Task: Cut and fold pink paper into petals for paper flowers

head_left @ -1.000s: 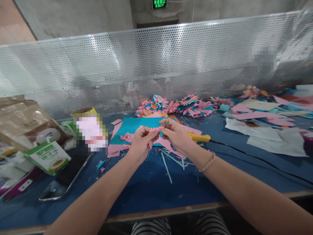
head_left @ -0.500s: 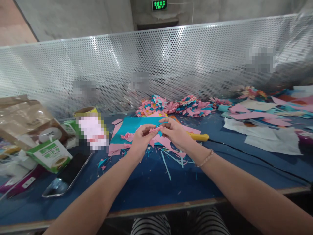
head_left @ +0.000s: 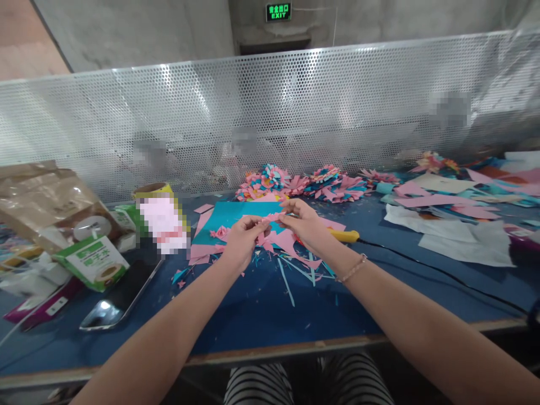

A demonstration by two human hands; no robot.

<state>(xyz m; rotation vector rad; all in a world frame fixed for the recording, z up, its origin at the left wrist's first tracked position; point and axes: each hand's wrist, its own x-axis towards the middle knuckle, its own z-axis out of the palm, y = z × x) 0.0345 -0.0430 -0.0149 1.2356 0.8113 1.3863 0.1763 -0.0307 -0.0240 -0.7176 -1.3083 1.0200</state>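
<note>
Between my two hands is a small piece of pink paper (head_left: 273, 217), pinched at both sides by the fingertips. My left hand (head_left: 245, 241) is closed on its left end, thumb against fingers. My right hand (head_left: 302, 224) pinches the right end, with some fingers raised. Below them lies a blue paper sheet (head_left: 228, 212) with pink paper scraps (head_left: 291, 243) and a small folded pink paper piece (head_left: 219, 232) on it. A yellow-handled tool (head_left: 348, 235) with a black cord rests just right of my right hand; its front end is hidden.
Paper flowers (head_left: 331, 183) in pink and blue stand along the perforated metal screen (head_left: 253, 101). Thin blue strips (head_left: 287, 287) litter the blue table (head_left: 295, 326). At left are a phone (head_left: 120, 298), a green-and-white carton (head_left: 95, 261) and a brown bag (head_left: 46, 208). White sheets (head_left: 468, 242) lie at right.
The fingers of both hands have shifted slightly on the pink paper, and the right hand's fingers are lifted a little more. The camera view has moved slightly.
</note>
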